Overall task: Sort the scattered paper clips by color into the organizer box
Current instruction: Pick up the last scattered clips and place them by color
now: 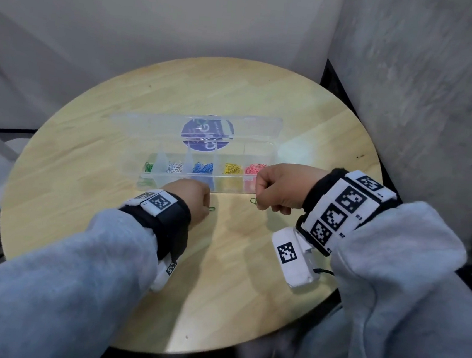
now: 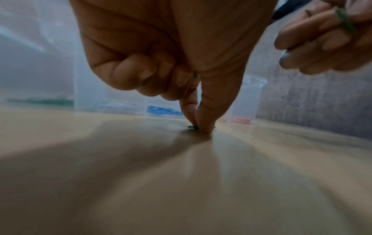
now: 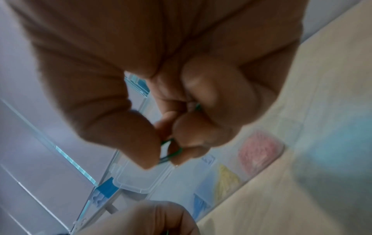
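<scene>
The clear organizer box (image 1: 229,188) lies open on the round table, with green (image 1: 148,166), white, blue (image 1: 202,168), yellow (image 1: 232,169) and red clips (image 1: 255,167) in separate compartments. My left hand (image 1: 207,209) is down on the wood in front of the box. Its thumb and index finger (image 2: 209,114) pinch a green paper clip (image 2: 192,127) that lies on the tabletop. My right hand (image 1: 257,203) hovers by the box's right end, fingers curled. It pinches another green paper clip (image 3: 171,153), which also shows in the head view (image 1: 253,201).
The box's lid (image 1: 194,125) lies back flat behind the compartments, with a round blue label on it. Grey walls stand close behind and to the right of the wooden table (image 1: 231,295).
</scene>
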{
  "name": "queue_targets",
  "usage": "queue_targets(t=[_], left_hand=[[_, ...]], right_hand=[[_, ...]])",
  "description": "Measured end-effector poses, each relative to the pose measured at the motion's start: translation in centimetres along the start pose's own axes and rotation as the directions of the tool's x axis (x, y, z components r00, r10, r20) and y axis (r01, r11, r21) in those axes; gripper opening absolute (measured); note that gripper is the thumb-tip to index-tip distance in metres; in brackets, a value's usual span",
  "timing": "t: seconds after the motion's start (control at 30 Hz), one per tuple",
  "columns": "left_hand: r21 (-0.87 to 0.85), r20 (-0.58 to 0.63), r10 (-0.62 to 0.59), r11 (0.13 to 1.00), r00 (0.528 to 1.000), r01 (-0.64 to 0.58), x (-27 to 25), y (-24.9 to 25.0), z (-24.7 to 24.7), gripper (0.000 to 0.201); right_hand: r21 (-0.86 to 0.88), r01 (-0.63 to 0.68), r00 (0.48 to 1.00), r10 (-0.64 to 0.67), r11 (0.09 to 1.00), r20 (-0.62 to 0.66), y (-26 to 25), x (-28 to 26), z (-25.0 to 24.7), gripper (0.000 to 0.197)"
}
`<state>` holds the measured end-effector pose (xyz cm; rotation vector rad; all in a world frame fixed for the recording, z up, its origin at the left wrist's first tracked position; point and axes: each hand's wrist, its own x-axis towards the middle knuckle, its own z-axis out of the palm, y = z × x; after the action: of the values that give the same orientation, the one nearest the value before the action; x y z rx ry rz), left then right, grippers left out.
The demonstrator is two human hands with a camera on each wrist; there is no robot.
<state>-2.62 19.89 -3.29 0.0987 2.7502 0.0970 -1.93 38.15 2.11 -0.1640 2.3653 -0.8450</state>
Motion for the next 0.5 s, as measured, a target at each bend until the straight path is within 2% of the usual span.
queue_targets(t=[0.07,0.17,0.23,0.37,0.5], left_hand=[[-0.060,0.030,-0.033,0.998,0.999,0.035,-0.3,-0.2,0.2,0.002],[-0.157,0.086,-0.058,0.985,0.995,0.071,-0.9,-1.3,0.7,0.015],[-0.201,0.094,-0.059,0.977,0.994,0.077,-1.3,-2.4,0.7,0.016],[-0.383,0.035,-0.094,0.918,0.995,0.100,-1.8,-5.6,-1.3,0.018],[-0.598,-0.127,-0.259,0.790,0.957,0.135,-1.3,-9.1,-4.7,0.023]], right_hand=[[0.005,0.005,0.999,-0.005,1.000,0.033,-0.3,0.4,0.5,0.024],[0.044,0.008,0.998,-0.011,0.999,0.055,-0.7,1.0,1.1,0.020],[0.108,0.001,0.998,-0.007,0.994,0.055,-0.9,1.1,1.4,0.014],[0.141,-0.006,0.998,-0.003,0.990,0.063,-1.2,1.4,1.9,0.025],[0.148,-0.015,0.997,0.003,0.989,0.083,-1.6,1.8,2.5,0.028]])
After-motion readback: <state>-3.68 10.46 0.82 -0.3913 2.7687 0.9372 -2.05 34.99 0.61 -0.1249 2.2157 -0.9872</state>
